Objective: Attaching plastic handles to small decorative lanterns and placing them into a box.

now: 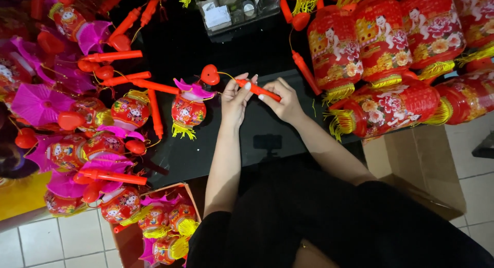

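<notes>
both hands meet over the dark bench (216, 155), clamped on one red stick handle (259, 89): the left hand (235, 99) pinches its near end, the right hand (282, 100) grips further along. a thin cord runs from the stick past a red heart piece (209, 74) to a small red lantern (188, 111) with a pink top and yellow tassel, lying on the bench just left of the hands. more small lanterns are heaped at the left, large red lanterns (383, 47) at the right, and an open cardboard box (154, 232) sits below.
</notes>
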